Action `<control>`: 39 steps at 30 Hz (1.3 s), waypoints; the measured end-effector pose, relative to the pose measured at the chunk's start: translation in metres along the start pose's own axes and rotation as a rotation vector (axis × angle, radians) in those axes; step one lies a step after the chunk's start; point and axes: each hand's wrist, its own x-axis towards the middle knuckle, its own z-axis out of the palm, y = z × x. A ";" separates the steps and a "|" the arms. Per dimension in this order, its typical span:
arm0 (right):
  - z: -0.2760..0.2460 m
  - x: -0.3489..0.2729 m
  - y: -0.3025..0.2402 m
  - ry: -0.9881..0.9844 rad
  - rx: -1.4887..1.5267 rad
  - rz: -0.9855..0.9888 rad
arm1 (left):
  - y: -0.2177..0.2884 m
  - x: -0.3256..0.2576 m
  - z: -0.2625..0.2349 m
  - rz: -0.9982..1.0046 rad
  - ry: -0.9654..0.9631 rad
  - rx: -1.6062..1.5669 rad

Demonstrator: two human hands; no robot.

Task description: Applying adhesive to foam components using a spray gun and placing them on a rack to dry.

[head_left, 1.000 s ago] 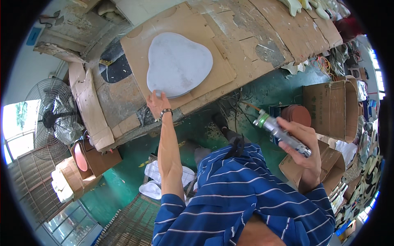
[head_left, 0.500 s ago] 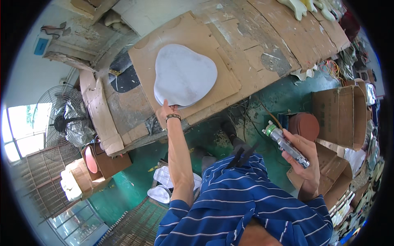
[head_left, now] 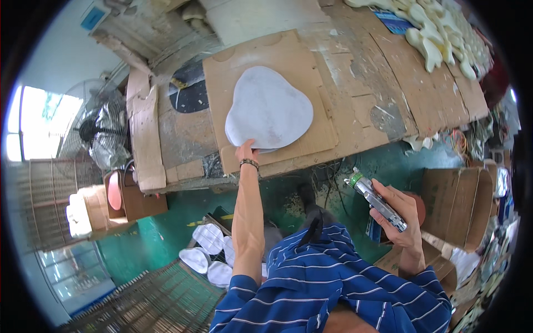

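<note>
Cardboard-covered surface [head_left: 388,72] carrying a white rounded sheet [head_left: 269,108], its near edge pressed by the left hand [head_left: 247,151] with flat fingers, while the right hand [head_left: 397,213], clenched, grasps a metal spray gun [head_left: 376,201]; a loose press could let the sheet slide.

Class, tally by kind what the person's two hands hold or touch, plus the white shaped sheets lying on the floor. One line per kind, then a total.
White sheet on cardboard, under left hand: 1
Metal spray gun in right hand: 1
White sheets on floor: 4 visible
Total: 6
</note>
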 end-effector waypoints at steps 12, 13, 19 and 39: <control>0.090 0.017 -0.035 -0.278 -0.031 0.173 | 0.170 -0.205 -0.049 0.276 -0.695 -1.238; 0.100 0.019 -0.041 -0.339 -0.067 0.176 | 0.171 -0.223 -0.082 0.329 -0.792 -1.242; 0.173 0.026 -0.083 -0.660 -0.208 0.094 | 0.125 -0.267 -0.237 0.618 -0.398 -1.506; 0.587 -0.012 -0.087 -1.313 -0.839 0.122 | -0.233 -0.085 -0.737 0.947 1.079 -1.657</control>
